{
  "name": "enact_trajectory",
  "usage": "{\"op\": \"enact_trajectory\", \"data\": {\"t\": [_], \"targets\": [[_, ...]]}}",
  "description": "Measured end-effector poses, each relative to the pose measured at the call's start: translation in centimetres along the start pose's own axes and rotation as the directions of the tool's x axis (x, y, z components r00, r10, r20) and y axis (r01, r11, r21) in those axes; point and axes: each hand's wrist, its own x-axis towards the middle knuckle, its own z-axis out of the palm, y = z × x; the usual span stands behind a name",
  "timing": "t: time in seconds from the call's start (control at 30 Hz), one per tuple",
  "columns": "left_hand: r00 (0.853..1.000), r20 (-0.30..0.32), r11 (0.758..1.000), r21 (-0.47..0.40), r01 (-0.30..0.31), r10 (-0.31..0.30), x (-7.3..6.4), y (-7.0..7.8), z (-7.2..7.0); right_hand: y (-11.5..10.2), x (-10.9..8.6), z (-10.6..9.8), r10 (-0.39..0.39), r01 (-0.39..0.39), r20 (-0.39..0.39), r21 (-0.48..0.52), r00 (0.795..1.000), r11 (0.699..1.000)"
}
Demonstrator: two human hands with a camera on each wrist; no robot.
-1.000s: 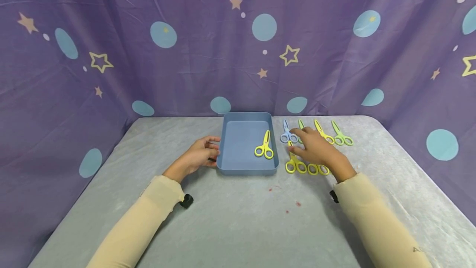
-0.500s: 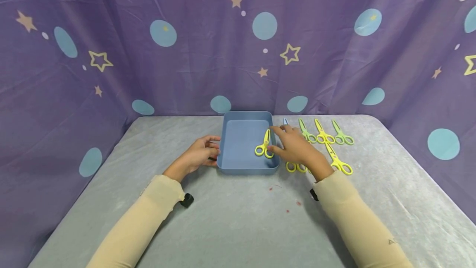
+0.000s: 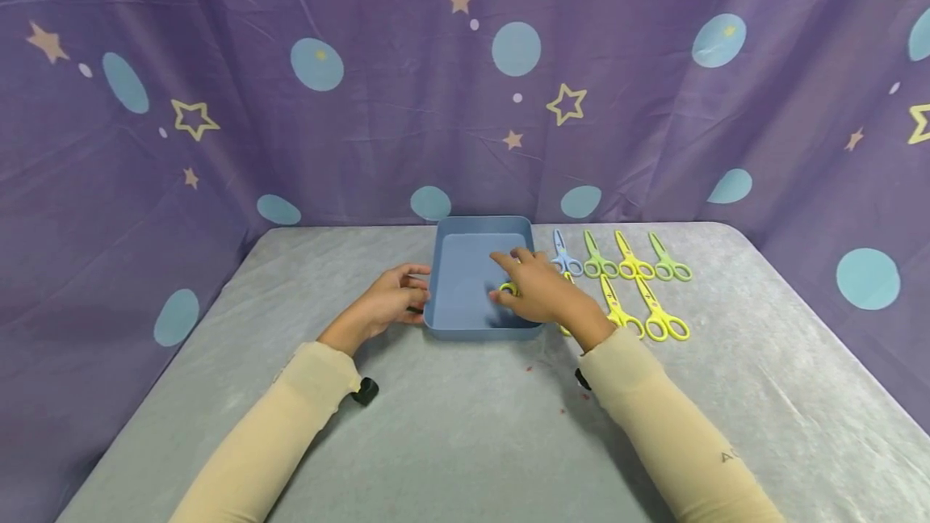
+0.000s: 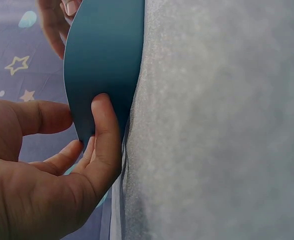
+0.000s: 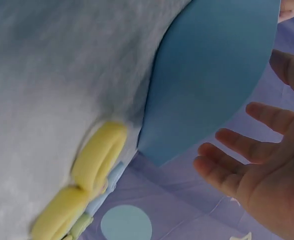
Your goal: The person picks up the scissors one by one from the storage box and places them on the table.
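A blue rectangular tray (image 3: 483, 335) stands on the table. My left hand (image 3: 387, 302) rests against its left side; in the left wrist view a fingertip lies on the outer wall and others reach the rim. My right hand (image 3: 534, 289) hovers over the tray's right part, its fingers (image 5: 266, 117) spread with nothing between them. Beneath it lie yellow scissors (image 3: 508, 288), mostly hidden by the hand. Right of the tray, the back row has blue scissors (image 3: 566, 258), green and yellow ones; several yellow scissors (image 3: 659, 318) form the front row, the leftmost partly covered by my right arm.
The grey cloth-covered table (image 3: 465, 426) has a few small red marks near the tray's front. A purple curtain (image 3: 407, 144) with stars and dots hangs behind and at both sides.
My right hand has moved left from above the scissors on the table to over the tray, uncovering scissors on the right. The left hand and the tray have stayed put.
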Motion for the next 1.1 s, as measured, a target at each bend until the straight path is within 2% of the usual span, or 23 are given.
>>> {"op": "enact_trajectory", "data": {"t": [0.23, 0.4, 0.6, 0.77, 1.1], "targets": [[1.000, 0.002, 1.000, -0.001, 0.002, -0.002, 0.0, 0.0, 0.1, -0.7, 0.9, 0.6, 0.030, -0.026, 0.099, -0.040, 0.995, 0.999], [1.000, 0.002, 1.000, 0.002, 0.004, -0.004, -0.1, 0.0, 0.1, -1.2, 1.5, 1.1, 0.061, -0.048, 0.189, -0.074, 0.980, 0.996], [1.000, -0.002, 1.000, 0.000, 0.006, -0.006, -0.1, 0.1, 0.1, -1.7, 2.3, 1.8, 0.106, -0.078, 0.261, -0.113, 0.960, 0.990], [1.000, -0.001, 1.000, 0.000, 0.000, 0.000, 0.0, 0.2, 0.2, -1.7, 2.6, 2.0, 0.134, -0.101, 0.285, -0.129, 0.949, 0.987], [1.000, -0.006, 1.000, 0.007, 0.004, -0.004, -0.1, 0.2, 0.2, -2.0, 3.2, 2.3, 0.070, -0.045, 0.275, -0.093, 0.959, 0.995]]}}
